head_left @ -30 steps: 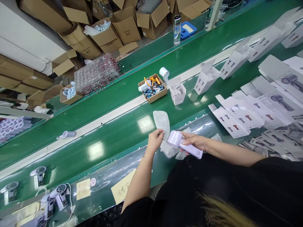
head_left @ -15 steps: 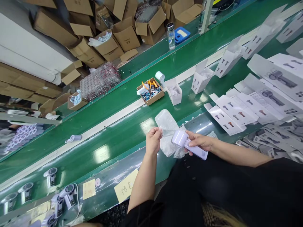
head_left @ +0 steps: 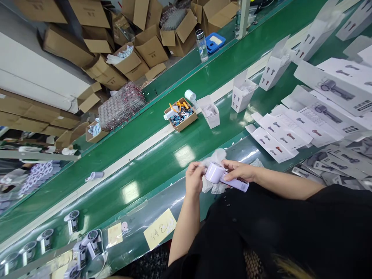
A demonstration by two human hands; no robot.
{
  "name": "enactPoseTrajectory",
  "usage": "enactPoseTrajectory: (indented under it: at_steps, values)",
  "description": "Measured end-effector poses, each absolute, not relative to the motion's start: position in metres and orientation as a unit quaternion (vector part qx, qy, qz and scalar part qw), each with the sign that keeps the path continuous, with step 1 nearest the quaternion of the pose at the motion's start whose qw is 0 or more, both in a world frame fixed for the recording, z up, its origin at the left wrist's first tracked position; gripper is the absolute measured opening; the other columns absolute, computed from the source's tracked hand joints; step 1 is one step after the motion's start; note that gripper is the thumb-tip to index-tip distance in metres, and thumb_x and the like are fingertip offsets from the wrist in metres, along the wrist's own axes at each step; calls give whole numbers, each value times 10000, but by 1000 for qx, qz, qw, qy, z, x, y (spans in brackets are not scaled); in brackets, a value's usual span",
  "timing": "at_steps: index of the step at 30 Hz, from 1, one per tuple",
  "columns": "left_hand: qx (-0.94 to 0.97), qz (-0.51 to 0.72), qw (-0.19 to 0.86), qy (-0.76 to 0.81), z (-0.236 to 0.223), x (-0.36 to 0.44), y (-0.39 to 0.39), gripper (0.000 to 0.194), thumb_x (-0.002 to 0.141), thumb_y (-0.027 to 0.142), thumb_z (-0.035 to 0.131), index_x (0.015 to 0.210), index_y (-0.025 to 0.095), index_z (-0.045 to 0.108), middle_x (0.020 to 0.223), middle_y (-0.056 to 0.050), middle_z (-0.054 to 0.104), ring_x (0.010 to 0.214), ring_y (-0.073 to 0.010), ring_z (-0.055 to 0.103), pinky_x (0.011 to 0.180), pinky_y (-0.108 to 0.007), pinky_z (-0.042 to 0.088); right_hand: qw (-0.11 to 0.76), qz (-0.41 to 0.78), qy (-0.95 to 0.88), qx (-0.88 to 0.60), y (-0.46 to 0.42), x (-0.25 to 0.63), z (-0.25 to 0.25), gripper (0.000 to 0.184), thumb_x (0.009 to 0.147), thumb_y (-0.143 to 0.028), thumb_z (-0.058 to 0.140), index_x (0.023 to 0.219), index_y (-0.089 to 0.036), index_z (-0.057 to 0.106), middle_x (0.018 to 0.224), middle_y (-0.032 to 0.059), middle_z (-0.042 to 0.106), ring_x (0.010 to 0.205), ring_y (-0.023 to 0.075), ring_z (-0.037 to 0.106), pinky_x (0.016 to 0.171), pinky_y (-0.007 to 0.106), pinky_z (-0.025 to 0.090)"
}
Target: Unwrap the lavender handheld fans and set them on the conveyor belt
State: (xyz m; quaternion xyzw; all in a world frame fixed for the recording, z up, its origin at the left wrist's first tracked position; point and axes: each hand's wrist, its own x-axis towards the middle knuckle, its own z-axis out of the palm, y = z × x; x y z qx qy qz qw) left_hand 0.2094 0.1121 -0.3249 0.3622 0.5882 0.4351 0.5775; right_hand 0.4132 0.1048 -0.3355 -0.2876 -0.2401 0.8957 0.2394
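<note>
A lavender handheld fan lies tilted across the front of my body, its round head to the left and its handle to the right. My right hand is closed round the handle, just behind the head. My left hand pinches the edge of a clear bubble-wrap bag close beside the fan head. Part of the bag bunches up behind the fan, and more of it hangs below. The fan head hides some of the bag, so I cannot tell whether the head is inside.
White printed boxes stand in rows at the right. Beyond my hands, a green conveyor carries a small carton of parts and an open white box. More fans lie at the lower left, near handwritten yellow notes.
The bag, spread out above my left hand before, is now bunched behind the fan head. My left hand has moved right and down, closer to the head, while my right hand keeps its hold.
</note>
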Motion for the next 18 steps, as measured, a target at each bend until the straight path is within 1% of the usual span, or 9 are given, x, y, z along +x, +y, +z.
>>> enactPoseTrajectory:
  at_steps: [2, 3, 5, 8, 10, 11, 14, 16, 18]
  values:
    - [281, 489, 604, 563, -328, 219, 114, 212, 654, 324, 651, 725, 185, 508, 636, 32, 540, 571, -94, 500, 590, -224, 401, 237, 882, -229, -338, 102, 414, -337, 421, 633, -195, 778, 912, -175, 463, 839, -11, 609, 618, 120, 626, 535, 274, 561]
    - [277, 494, 603, 563, -330, 224, 114, 229, 674, 348, 651, 748, 187, 507, 634, 36, 532, 566, -91, 495, 585, -222, 402, 235, 877, -225, -355, 101, 413, -338, 426, 630, -201, 779, 913, -174, 461, 828, -10, 608, 605, 121, 623, 521, 274, 557]
    - [343, 474, 557, 590, -332, 231, 113, 233, 738, 391, 630, 804, 185, 543, 647, 32, 535, 563, -90, 484, 573, -220, 397, 233, 871, -219, -373, 99, 413, -339, 462, 610, -190, 783, 941, -171, 460, 826, -3, 608, 601, 124, 620, 510, 273, 553]
    - [573, 406, 386, 598, -333, 231, 111, 190, 829, 362, 574, 855, 181, 625, 688, -3, 558, 633, -116, 503, 616, -245, 407, 239, 869, -189, -390, 99, 413, -339, 619, 584, -175, 785, 1083, -210, 420, 869, -3, 605, 642, 156, 643, 506, 285, 554]
    - [729, 365, 238, 527, -332, 225, 109, 139, 857, 275, 550, 875, 186, 655, 685, -24, 546, 685, -141, 507, 650, -267, 408, 252, 867, -164, -397, 100, 416, -337, 728, 587, -184, 780, 1182, -257, 368, 925, 3, 600, 686, 182, 659, 499, 291, 553]
    - [788, 345, 172, 480, -332, 221, 108, 132, 862, 225, 537, 901, 188, 657, 675, -30, 533, 691, -150, 503, 656, -277, 405, 259, 865, -159, -400, 101, 418, -335, 739, 590, -190, 779, 1200, -263, 366, 946, 10, 596, 699, 189, 663, 495, 288, 552]
    - [872, 300, 21, 385, -333, 212, 103, 187, 846, 117, 523, 994, 168, 626, 652, -34, 497, 661, -163, 493, 644, -298, 397, 279, 844, -180, -421, 101, 425, -330, 600, 612, -208, 773, 1120, -209, 453, 943, 31, 590, 707, 192, 660, 483, 273, 549]
    - [879, 284, -43, 380, -335, 210, 99, 212, 831, 100, 539, 1031, 146, 596, 651, -32, 486, 638, -166, 490, 626, -305, 386, 289, 826, -200, -441, 100, 427, -327, 507, 629, -225, 769, 1047, -188, 485, 937, 32, 584, 703, 189, 657, 476, 273, 550]
    - [872, 283, -83, 392, -337, 213, 95, 211, 818, 106, 562, 1027, 131, 577, 641, -26, 476, 611, -164, 478, 593, -301, 365, 301, 810, -207, -459, 97, 427, -326, 459, 637, -239, 767, 994, -187, 483, 968, 30, 580, 696, 184, 657, 466, 277, 551]
